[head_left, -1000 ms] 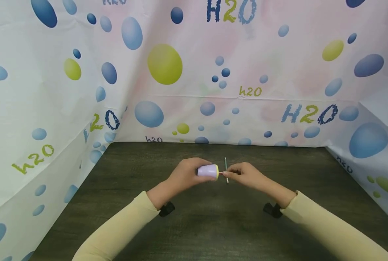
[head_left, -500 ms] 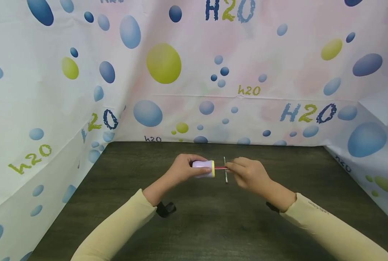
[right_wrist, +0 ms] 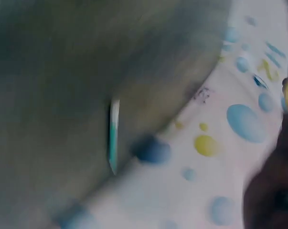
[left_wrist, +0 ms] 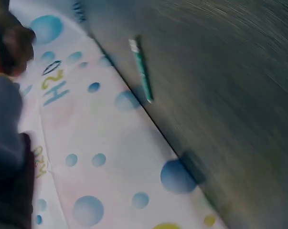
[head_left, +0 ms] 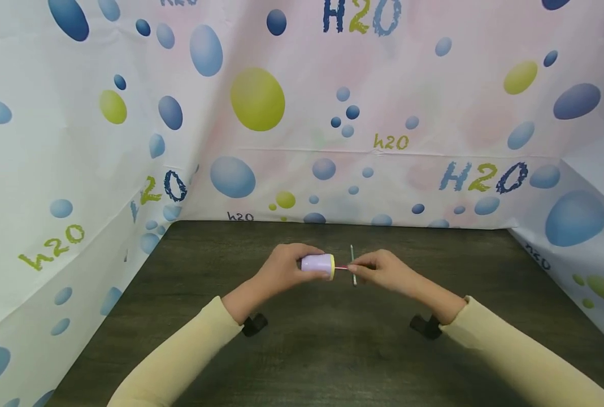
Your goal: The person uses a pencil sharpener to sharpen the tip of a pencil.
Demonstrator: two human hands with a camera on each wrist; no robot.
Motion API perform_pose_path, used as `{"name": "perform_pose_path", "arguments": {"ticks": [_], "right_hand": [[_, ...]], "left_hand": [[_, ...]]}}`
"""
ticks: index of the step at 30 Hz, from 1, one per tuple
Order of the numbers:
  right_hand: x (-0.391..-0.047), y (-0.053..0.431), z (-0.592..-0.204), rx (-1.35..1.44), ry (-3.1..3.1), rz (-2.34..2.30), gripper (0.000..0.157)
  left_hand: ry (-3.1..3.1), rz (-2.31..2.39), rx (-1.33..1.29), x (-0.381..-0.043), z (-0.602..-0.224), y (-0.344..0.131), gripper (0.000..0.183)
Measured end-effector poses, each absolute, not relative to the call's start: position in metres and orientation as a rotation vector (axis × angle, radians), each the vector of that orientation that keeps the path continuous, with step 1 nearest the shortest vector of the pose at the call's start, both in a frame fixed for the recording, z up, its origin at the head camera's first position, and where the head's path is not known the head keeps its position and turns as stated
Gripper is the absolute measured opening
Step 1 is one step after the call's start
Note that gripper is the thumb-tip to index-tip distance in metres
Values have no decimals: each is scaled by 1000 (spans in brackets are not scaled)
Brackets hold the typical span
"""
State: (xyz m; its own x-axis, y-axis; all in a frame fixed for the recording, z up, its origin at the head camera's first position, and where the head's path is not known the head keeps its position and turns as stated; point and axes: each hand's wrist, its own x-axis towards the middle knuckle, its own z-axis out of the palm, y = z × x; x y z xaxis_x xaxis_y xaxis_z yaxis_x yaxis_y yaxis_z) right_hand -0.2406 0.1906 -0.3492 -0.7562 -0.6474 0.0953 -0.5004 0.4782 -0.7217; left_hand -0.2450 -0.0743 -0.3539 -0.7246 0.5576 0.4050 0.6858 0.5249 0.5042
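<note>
Container (head_left: 317,265), lavender with a yellow end, lies horizontally in our left hand (head_left: 283,270), whose fingers clamp it. With our right hand (head_left: 383,271) we pinch a thin red stick (head_left: 340,268), which extends to that yellow end. On the surface (head_left: 342,356), a green pencil (head_left: 352,255) shows behind.

Head camera looks forward and down over the table (head_left: 332,356); wrist views, slanted, nearer, share the pencil (left_wrist: 143,75) and cropped cup (left_wrist: 4,119).
</note>
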Motion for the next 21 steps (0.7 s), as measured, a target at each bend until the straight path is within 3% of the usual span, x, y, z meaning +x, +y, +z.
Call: {"name": "perform_pose_path", "arguments": {"ticks": [3, 6, 8, 11, 14, 21], "right_hand": [[-239, 187, -355, -1618, 3099, -705, 39], [-243, 185, -359, -2161, 3409, -280, 42], [-246, 184, -360, -2370, 3464, -153, 39], [-247, 183, -362, -2443, 3492, -191, 40], [-244, 180, -364, -2196, 3494, -439, 49], [-241, 189, -349, -710, 2293, -1277, 34]], "left_hand": [[-2825, -1465, -685, -251, -348, -74, 39], [-2920, -1775, -480, -255, -343, -74, 41], [-2948, -1881, -446, -253, -341, -74, 44], [-2951, -1883, -478, -250, -340, -73, 44], [-2902, -1725, -554, -246, -341, -71, 41], [-2341, -706, -1191, -236, -354, -67, 45]]}}
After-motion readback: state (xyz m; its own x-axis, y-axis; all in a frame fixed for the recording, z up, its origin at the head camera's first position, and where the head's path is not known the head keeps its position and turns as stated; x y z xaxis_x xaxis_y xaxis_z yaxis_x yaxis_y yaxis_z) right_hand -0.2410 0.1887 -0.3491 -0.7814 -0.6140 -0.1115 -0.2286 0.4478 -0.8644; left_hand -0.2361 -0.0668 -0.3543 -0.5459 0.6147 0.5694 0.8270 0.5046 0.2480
